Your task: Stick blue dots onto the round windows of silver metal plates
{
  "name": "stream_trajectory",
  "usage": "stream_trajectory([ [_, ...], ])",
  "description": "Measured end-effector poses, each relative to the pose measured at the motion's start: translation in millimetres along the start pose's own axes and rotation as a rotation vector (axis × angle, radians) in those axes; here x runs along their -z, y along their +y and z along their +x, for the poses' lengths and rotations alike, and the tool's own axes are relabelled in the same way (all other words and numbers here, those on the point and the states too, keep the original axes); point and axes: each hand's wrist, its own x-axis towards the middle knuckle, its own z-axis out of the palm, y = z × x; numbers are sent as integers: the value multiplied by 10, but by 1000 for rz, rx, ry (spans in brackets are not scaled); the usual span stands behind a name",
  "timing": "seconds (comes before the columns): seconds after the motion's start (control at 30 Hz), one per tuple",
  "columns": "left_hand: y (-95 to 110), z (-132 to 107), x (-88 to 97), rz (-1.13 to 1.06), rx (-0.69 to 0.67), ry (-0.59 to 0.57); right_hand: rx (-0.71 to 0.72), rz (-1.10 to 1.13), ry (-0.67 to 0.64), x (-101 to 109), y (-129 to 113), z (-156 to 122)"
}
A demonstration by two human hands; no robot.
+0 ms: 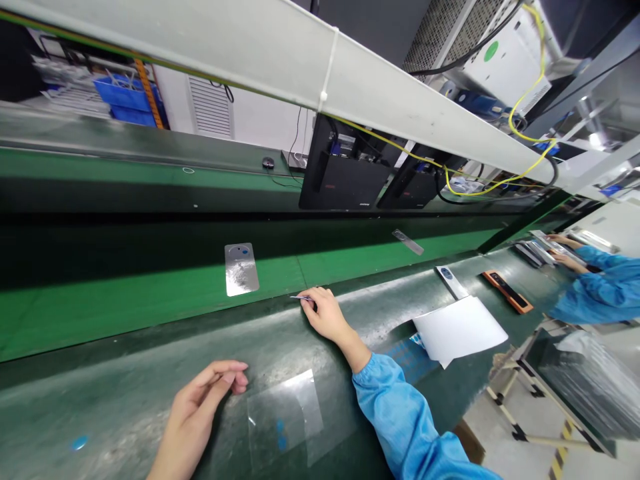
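Note:
My right hand (324, 315) reaches to the bench edge beside the green belt. Its fingers pinch a thin flat plate (300, 297), seen almost edge-on, so its kind is unclear. Nearer to me, my left hand (203, 403) hovers over the dark green bench, thumb against curled fingers, with nothing visible in it. Clear plastic film sheets (285, 417) with blue marks lie between my hands. On the belt, a silvery phone back panel (241, 269) with a round camera ring lies left of my right hand.
Another silvery panel (407, 241) lies farther right on the belt. Along the bench are a phone-like piece (451, 283), white paper (463, 327) and an orange-black device (507, 291). A co-worker's blue sleeve (600, 283) is at right. A white beam (225, 50) crosses above.

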Motion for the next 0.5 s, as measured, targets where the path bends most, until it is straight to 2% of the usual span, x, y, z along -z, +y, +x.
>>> stream_trajectory([
  [0.37,14,11,-19,-12,0,-1,22,-60,23,-4,-41,-25],
  [0.43,32,-7,-26,-14,1,-5,21,-97,37,63,3,83],
  [0.5,58,-34,-35,-14,-3,-15,-3,-152,60,273,141,294],
])
